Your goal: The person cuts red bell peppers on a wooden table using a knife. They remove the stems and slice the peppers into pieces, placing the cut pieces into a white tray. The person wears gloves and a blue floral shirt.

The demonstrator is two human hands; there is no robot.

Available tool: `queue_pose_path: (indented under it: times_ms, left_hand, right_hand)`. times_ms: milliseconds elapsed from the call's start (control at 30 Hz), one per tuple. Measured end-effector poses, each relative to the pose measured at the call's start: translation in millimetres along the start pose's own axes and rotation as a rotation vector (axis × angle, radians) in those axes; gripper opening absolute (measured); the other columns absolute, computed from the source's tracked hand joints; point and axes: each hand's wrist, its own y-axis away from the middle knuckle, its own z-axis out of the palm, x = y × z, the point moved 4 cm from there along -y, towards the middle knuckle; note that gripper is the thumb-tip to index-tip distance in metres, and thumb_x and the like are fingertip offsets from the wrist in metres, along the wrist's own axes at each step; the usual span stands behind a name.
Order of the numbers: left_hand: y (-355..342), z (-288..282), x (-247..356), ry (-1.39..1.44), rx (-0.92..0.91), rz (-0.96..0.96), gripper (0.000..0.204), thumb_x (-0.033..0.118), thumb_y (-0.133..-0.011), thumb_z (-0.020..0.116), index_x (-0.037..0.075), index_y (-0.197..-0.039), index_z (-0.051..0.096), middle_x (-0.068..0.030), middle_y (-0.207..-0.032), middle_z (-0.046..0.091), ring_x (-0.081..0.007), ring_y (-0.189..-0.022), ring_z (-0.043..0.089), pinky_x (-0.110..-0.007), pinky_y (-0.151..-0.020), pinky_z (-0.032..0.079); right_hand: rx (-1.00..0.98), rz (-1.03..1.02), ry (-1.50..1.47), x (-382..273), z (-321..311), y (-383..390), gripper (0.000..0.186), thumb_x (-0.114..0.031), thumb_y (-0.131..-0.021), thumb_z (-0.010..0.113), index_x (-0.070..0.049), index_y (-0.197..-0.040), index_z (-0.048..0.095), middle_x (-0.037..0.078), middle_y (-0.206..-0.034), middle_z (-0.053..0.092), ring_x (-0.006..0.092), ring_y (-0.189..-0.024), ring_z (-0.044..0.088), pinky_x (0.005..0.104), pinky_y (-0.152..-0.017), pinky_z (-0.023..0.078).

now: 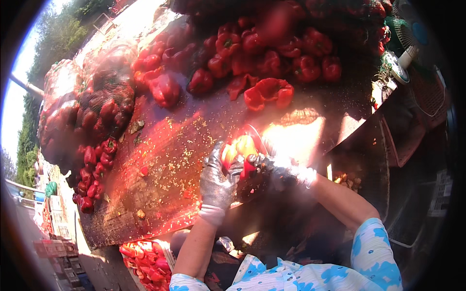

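A red bell pepper (245, 145), split open with its pale orange inside showing, is between my two hands above the near edge of the table. My left hand (218, 178), in a grey coated glove, wraps round its left side with the thumb across the front. From the right, my right hand (280, 172), gloved as well, has its dark fingertips curled against the pepper's edge. Glare and blur hide whether a small tool is in those fingers. Pale seeds and red scraps lie scattered over the reddish tabletop (162, 182) left of the hands.
Heaped red peppers (262, 58) cover the table's far side. Full mesh sacks (104, 92) stand at the left, beside loose peppers (92, 169). Under the near edge sits a container of cut pepper pieces (147, 262). A fan (410, 31) and a reddish crate (405, 138) are at the right.
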Motion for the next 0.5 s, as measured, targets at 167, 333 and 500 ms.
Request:
queue_pose_path:
  times_ms: [167,333,500]
  left_hand:
    - [32.5,-20.0,-56.5,-0.008,0.261,0.086,0.034,0.023,-0.099,0.058,0.004,-0.126,0.052,-0.0167,-0.119,0.056,-0.0268,-0.110,0.058,-0.037,-0.097,0.046]
    - [38.8,-4.0,-79.5,-0.012,0.379,0.201,0.027,0.011,-0.090,0.063,0.000,-0.114,0.056,-0.0217,-0.113,0.059,-0.0377,-0.105,0.058,-0.044,-0.094,0.047]
    - [35.6,-4.3,-70.1,0.112,0.345,0.198,0.028,0.004,-0.090,0.059,0.000,-0.118,0.055,-0.0201,-0.118,0.059,-0.0369,-0.109,0.058,-0.041,-0.096,0.047]
  right_hand:
    - [0.005,0.067,0.267,26.5,35.3,2.3,0.050,-0.024,-0.095,0.064,-0.006,-0.139,0.050,0.007,-0.128,0.059,0.0157,-0.118,0.052,0.0319,-0.101,0.042]
    - [0.189,-0.031,0.807,6.6,33.3,31.6,0.025,-0.009,-0.099,0.051,-0.002,-0.122,0.057,0.008,-0.109,0.064,0.0148,-0.099,0.059,0.0301,-0.088,0.049]
    - [0.116,0.062,0.711,-4.5,53.3,47.6,0.021,-0.015,-0.100,0.045,0.000,-0.099,0.060,0.006,-0.083,0.061,0.0163,-0.074,0.061,0.0314,-0.069,0.050]
